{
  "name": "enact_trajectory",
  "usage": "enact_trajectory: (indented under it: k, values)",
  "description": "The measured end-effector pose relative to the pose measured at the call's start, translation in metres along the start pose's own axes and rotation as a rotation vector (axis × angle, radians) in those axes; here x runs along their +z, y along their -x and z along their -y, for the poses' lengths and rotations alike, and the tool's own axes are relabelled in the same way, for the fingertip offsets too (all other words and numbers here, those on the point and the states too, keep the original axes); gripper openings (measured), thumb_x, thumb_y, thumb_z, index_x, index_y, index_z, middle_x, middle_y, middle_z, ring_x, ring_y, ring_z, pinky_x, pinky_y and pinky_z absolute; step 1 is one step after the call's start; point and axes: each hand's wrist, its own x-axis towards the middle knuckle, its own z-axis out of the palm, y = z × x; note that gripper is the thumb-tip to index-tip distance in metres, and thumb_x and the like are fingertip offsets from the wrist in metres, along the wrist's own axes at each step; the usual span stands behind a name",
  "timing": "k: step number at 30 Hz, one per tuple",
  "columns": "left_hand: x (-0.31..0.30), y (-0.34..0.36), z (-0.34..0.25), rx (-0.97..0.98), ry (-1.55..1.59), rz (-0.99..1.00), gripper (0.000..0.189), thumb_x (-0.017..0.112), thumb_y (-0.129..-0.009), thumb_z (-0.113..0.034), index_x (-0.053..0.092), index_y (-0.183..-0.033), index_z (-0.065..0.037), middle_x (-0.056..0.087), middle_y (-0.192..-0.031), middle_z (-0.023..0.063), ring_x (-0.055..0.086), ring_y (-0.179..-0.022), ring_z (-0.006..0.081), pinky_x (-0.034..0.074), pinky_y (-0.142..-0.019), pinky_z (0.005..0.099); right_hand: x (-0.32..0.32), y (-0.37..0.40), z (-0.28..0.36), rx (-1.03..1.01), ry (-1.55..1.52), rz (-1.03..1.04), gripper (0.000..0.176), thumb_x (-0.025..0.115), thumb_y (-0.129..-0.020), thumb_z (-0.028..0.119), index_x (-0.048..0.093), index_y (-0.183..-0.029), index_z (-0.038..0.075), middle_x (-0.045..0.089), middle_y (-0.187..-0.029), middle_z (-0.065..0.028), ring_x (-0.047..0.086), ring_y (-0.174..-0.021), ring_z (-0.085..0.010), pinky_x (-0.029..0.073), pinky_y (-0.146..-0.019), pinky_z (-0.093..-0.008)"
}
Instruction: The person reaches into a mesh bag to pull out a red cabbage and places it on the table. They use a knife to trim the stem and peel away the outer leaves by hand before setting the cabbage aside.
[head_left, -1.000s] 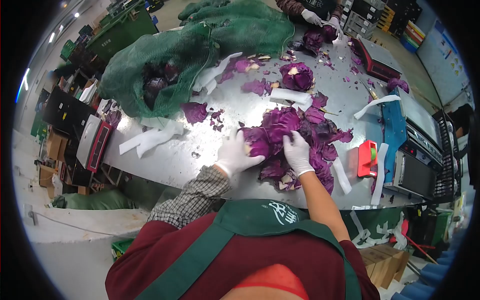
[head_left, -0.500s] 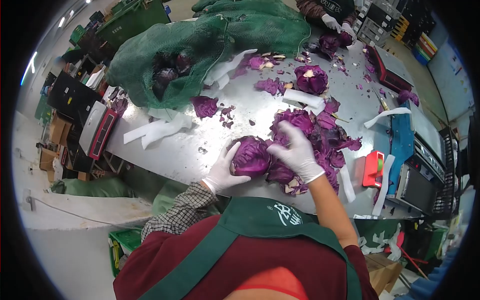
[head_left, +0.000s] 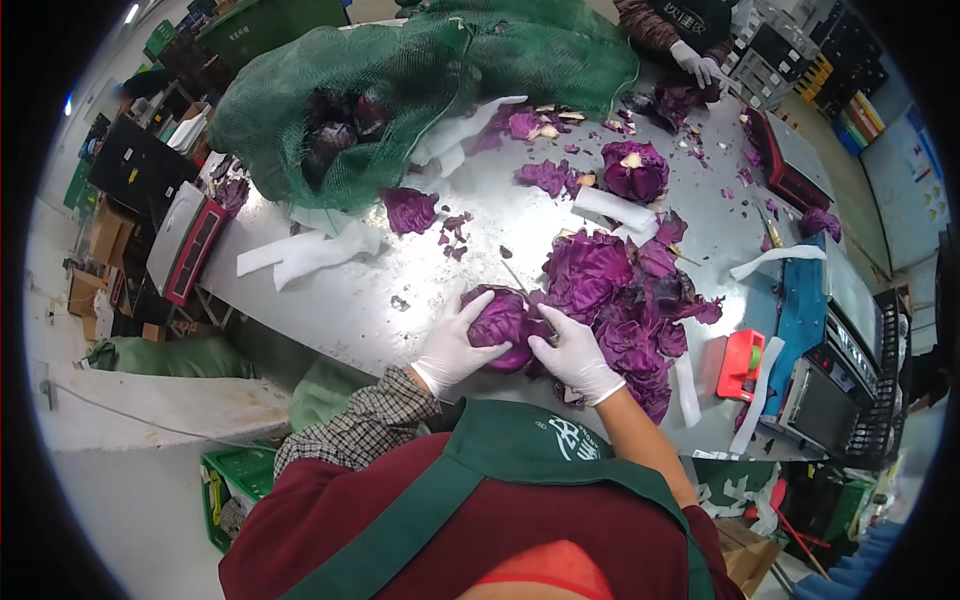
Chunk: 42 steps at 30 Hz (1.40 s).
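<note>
A purple cabbage (head_left: 498, 326) rests on the metal table close to my body. My gloved left hand (head_left: 455, 345) is wrapped around its left side, thumb on the near side and fingers over the top. At the cabbage's right side, my gloved right hand (head_left: 578, 358) is closed on a knife (head_left: 514, 274). The thin blade slants up and left past the cabbage's far right edge; most of the handle is hidden by my fingers. Just beyond my right hand lies a heap of loose purple cabbage leaves (head_left: 590, 275).
Green mesh sacks (head_left: 340, 90) with cabbages fill the table's far left. White foam strips (head_left: 305, 255) lie about. A trimmed cabbage (head_left: 635, 172) sits mid-table. At right are a red tape dispenser (head_left: 738, 365) and a scale (head_left: 790, 160). Across the table, another person's gloved hands (head_left: 697, 63) work.
My right hand has come down and closed on a knife, now visible beside the cabbage. The left hand still holds the cabbage. The other person's hands have shifted slightly.
</note>
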Motion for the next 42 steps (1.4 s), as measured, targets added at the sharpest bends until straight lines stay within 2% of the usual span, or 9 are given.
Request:
enact_trajectory:
  k: [7,9,13,16,20,23,32,35,42]
  values:
    - [0.005,0.012,0.0,0.077,-0.036,-0.029,0.077,0.083,-0.064,-0.035,0.053,-0.131,-0.013,0.033,-0.141,0.0285,0.038,-0.128,0.0433,0.038,-0.104,0.0452,-0.01,-0.024,-0.057,0.226,0.196,-0.282,0.025,0.056,-0.082,0.02,0.066,-0.101,0.006,0.066,-0.08,-0.0207,0.065,-0.08,-0.0386,0.052,-0.074,-0.0452]
    - [0.009,0.013,0.003,0.211,-0.102,-0.075,0.077,0.083,-0.061,-0.035,0.055,-0.129,-0.015,0.034,-0.14,0.0286,0.04,-0.124,0.0436,0.038,-0.103,0.0478,-0.024,-0.028,-0.054,0.299,-0.032,-0.175,0.036,0.063,-0.081,0.025,0.062,-0.109,0.003,0.067,-0.092,-0.0206,0.065,-0.09,-0.0361,0.051,-0.082,-0.0413]
    - [0.011,0.014,0.0,0.178,-0.06,-0.061,0.075,0.083,-0.061,-0.031,0.055,-0.129,-0.015,0.033,-0.141,0.0281,0.039,-0.125,0.0451,0.037,-0.104,0.0478,-0.03,-0.012,0.001,-0.13,0.066,-0.289,0.064,0.075,-0.075,0.035,0.054,-0.124,-0.002,0.059,-0.119,-0.0222,0.057,-0.113,-0.0336,0.045,-0.098,-0.0367]
    - [0.008,0.015,0.004,0.211,-0.062,-0.055,0.075,0.083,-0.061,-0.03,0.055,-0.129,-0.015,0.033,-0.142,0.0278,0.04,-0.124,0.0457,0.037,-0.104,0.0479,-0.02,-0.013,0.011,0.229,-0.307,0.119,0.054,0.072,-0.08,0.031,0.058,-0.121,-0.001,0.067,-0.102,-0.014,0.064,-0.096,-0.021,0.048,-0.089,-0.0306]
    - [0.011,0.015,0.003,0.263,-0.115,-0.06,0.076,0.083,-0.061,-0.03,0.054,-0.13,-0.015,0.033,-0.142,0.0274,0.04,-0.124,0.0458,0.038,-0.103,0.0485,-0.024,-0.013,0.014,0.306,-0.332,0.212,0.037,0.062,-0.083,0.018,0.061,-0.114,-0.002,0.068,-0.084,-0.0093,0.06,-0.069,-0.0135,0.05,-0.069,-0.028]
    - [0.016,0.021,0.001,0.315,-0.191,-0.09,0.076,0.083,-0.061,-0.031,0.054,-0.129,-0.015,0.033,-0.141,0.0274,0.04,-0.124,0.0455,0.038,-0.102,0.049,-0.013,-0.019,-0.017,0.139,-0.193,0.119,0.029,0.057,-0.083,0.013,0.063,-0.108,-0.001,0.066,-0.079,-0.0098,0.058,-0.065,-0.0131,0.049,-0.064,-0.0277]
    - [0.006,0.02,0.027,0.324,0.136,-0.021,0.077,0.084,-0.062,-0.028,0.053,-0.13,-0.013,0.031,-0.143,0.0267,0.037,-0.129,0.0423,0.036,-0.107,0.0455,-0.025,-0.019,-0.019,0.327,-0.337,0.18,0.018,0.064,-0.082,0.015,0.062,-0.092,-0.001,0.059,-0.071,-0.0042,0.054,-0.052,-0.0111,0.044,-0.048,-0.0254]
    - [-0.021,0.008,0.048,0.038,0.274,0.124,0.081,0.085,-0.062,-0.029,0.051,-0.133,-0.012,0.025,-0.147,0.0266,0.031,-0.135,0.0395,0.032,-0.11,0.0437,-0.008,-0.017,-0.022,0.312,-0.542,0.113,0.014,0.065,-0.082,0.015,0.059,-0.084,0.002,0.056,-0.068,-0.0016,0.052,-0.048,-0.0098,0.043,-0.046,-0.0247]
    - [-0.044,0.009,-0.002,0.332,-0.422,0.241,0.115,0.086,-0.055,-0.037,0.022,-0.147,-0.01,0.029,-0.143,0.0244,0.036,-0.128,0.0444,0.036,-0.107,0.0454,-0.006,-0.022,0.004,0.242,-0.274,-0.01,0.022,0.063,-0.084,0.02,0.063,-0.094,0.001,0.064,-0.07,-0.0121,0.061,-0.057,-0.0172,0.05,-0.057,-0.0314]
